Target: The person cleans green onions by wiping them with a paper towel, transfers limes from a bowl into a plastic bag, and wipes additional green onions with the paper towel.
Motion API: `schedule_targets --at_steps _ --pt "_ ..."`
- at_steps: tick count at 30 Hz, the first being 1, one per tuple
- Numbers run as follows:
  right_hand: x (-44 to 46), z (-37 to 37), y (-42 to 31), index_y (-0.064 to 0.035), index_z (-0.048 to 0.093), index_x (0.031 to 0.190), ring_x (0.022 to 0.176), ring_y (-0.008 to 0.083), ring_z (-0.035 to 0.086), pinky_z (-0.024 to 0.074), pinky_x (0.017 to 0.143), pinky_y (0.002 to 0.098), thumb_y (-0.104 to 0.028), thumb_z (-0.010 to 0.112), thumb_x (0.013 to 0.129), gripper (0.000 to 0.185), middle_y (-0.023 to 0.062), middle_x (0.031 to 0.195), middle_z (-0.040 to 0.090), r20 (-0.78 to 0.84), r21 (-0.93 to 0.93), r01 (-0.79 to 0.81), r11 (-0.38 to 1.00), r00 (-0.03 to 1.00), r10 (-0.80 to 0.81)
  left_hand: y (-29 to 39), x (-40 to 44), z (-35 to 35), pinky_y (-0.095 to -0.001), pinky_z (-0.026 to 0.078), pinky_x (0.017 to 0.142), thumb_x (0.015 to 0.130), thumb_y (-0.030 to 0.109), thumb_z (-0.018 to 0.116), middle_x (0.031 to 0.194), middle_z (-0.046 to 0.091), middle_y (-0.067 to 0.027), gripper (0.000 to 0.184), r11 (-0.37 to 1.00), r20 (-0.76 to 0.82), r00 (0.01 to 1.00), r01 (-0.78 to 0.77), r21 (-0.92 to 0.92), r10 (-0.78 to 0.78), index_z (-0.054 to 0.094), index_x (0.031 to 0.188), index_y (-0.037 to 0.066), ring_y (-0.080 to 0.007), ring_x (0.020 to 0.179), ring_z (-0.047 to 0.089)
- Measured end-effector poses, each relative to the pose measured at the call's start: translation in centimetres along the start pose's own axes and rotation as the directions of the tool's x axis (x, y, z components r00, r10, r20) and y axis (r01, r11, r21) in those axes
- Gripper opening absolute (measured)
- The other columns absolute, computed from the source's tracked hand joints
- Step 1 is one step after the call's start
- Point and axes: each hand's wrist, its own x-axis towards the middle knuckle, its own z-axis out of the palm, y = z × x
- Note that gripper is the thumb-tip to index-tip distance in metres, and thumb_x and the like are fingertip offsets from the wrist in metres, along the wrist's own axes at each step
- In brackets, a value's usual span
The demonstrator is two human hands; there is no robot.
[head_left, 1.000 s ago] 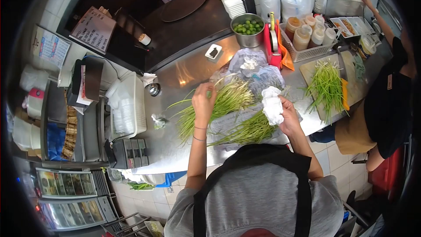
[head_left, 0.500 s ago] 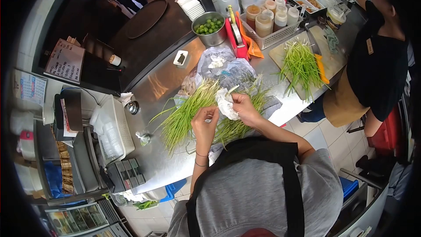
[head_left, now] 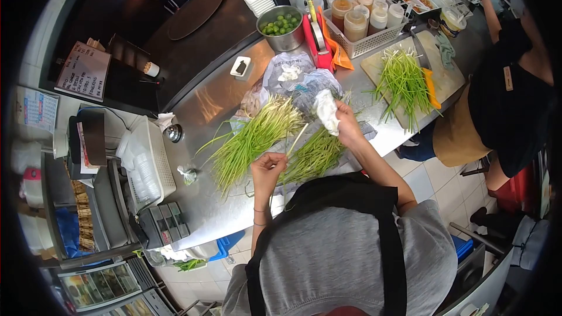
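My left hand (head_left: 268,172) is closed in a pinch on a thin green onion (head_left: 295,140), its pale end pointing up and away. A crumpled white paper towel (head_left: 326,111) is gripped in my right hand (head_left: 349,127), apart from the left hand and to its upper right. Beyond the left hand lies a loose heap of green onions (head_left: 249,143) with pale ends toward the back. A second, darker heap of green onions (head_left: 316,155) spreads between and below my hands. Behind them sits a crumpled plastic bag (head_left: 313,90).
Chopped-off greens (head_left: 404,82) lie on a cutting board (head_left: 451,73) at right, beside a co-worker (head_left: 503,105). At the back stand a pot of limes (head_left: 281,41), a red tape dispenser (head_left: 319,44) and a basket of bottles (head_left: 374,41). A white basket (head_left: 161,169) is at left.
My right hand has moved up and right with the paper towel, away from my left hand. The left hand has dropped slightly, and the stalk now shows in its pinch.
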Motion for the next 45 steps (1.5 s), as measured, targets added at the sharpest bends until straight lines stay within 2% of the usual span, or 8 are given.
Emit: schedule_targets --at_steps 5,9,19,30,37,40,41,45 --pt "-0.9 -1.6 -2.1 0.0002 0.062 0.102 0.072 0.0109 0.063 0.0493 0.063 0.0220 0.004 0.051 0.081 0.024 0.0032 0.089 0.065 0.124 -0.216 0.128 0.968 0.987 -0.103 -0.2 -0.6 -1.1 -0.0217 0.047 0.057 0.080 -0.002 0.062 0.075 0.063 -0.0056 0.012 0.991 -0.024 0.997 0.076 -0.106 -0.079 0.063 0.091 -0.005 -0.0092 0.063 0.058" --pt "-3.4 -2.2 -1.5 0.0015 0.059 0.106 0.092 0.0288 0.057 0.0455 0.080 0.0323 0.001 0.065 0.069 0.038 0.0142 0.097 0.056 0.522 -0.843 0.525 0.114 0.851 -0.054 0.1 -0.6 -0.9 -0.0228 0.047 0.055 0.083 0.002 0.059 0.075 0.062 -0.0055 0.017 0.963 -0.030 0.984 0.168 -0.211 -0.178 0.062 0.099 -0.005 -0.0103 0.061 0.058" --pt "-5.9 2.7 -4.1 -0.0034 0.061 0.106 0.083 0.0307 0.059 0.0481 0.070 0.0367 0.000 0.061 0.074 0.032 0.0107 0.093 0.056 0.660 -0.667 0.679 0.307 0.730 -0.180 0.8 2.2 2.1 -0.0211 0.043 0.047 0.086 0.005 0.057 0.062 0.056 -0.0025 0.015 0.984 0.119 0.988 0.112 -0.140 -0.096 0.062 0.096 -0.005 -0.0083 0.050 0.052" --pt "-2.6 2.2 -2.3 -0.0045 0.057 0.078 0.072 0.0246 0.058 0.0484 0.059 0.0357 -0.005 0.055 0.069 0.009 0.0080 0.078 0.048 0.841 -0.539 0.797 -0.272 0.494 -0.221 1.9 1.1 1.3 -0.0207 0.040 0.046 0.084 0.000 0.059 0.061 0.056 -0.0027 0.009 0.992 0.210 0.974 0.103 -0.072 -0.086 0.063 0.089 -0.006 -0.0075 0.049 0.050" --pt "-0.2 -0.2 -4.2 -0.0009 0.060 0.090 0.073 0.0262 0.058 0.0479 0.064 0.0338 0.000 0.058 0.071 0.019 0.0096 0.079 0.052 0.581 -0.735 0.653 0.182 0.745 -0.327 1.6 0.3 -0.4 -0.0209 0.043 0.048 0.084 0.000 0.059 0.064 0.058 -0.0038 0.010 0.992 0.098 0.994 0.062 -0.109 -0.052 0.062 0.092 -0.006 -0.0099 0.052 0.055" --pt "-0.5 -0.6 -2.5 0.0005 0.062 0.100 0.079 0.0209 0.064 0.0525 0.069 0.0309 0.001 0.057 0.078 0.022 0.0089 0.087 0.064 0.329 -0.354 -0.031 0.935 0.931 0.156 2.3 0.9 0.2 -0.0210 0.044 0.050 0.084 0.000 0.060 0.066 0.059 -0.0046 0.010 0.988 0.018 0.999 0.035 -0.152 -0.033 0.061 0.092 -0.006 -0.0112 0.054 0.057" --pt "-1.0 -0.6 -1.4 0.0010 0.061 0.101 0.080 0.0198 0.066 0.0535 0.071 0.0307 0.001 0.057 0.079 0.022 0.0091 0.089 0.065 0.323 -0.028 -0.385 0.922 0.870 0.373 2.5 1.2 0.6 -0.0210 0.045 0.051 0.083 0.000 0.060 0.067 0.060 -0.0049 0.010 0.985 -0.006 0.999 0.034 -0.170 -0.035 0.061 0.092 -0.005 -0.0115 0.055 0.058" --pt "-2.7 0.5 2.7 0.0040 0.057 0.107 0.082 0.0200 0.066 0.0546 0.074 0.0316 -0.001 0.055 0.083 0.024 0.0122 0.097 0.065 0.383 0.187 -0.551 0.813 0.804 0.456 3.0 2.1 2.8 -0.0215 0.047 0.055 0.083 0.000 0.061 0.071 0.063 -0.0068 0.008 0.993 0.019 0.998 -0.054 -0.103 0.056 0.060 0.089 -0.005 -0.0121 0.060 0.061"
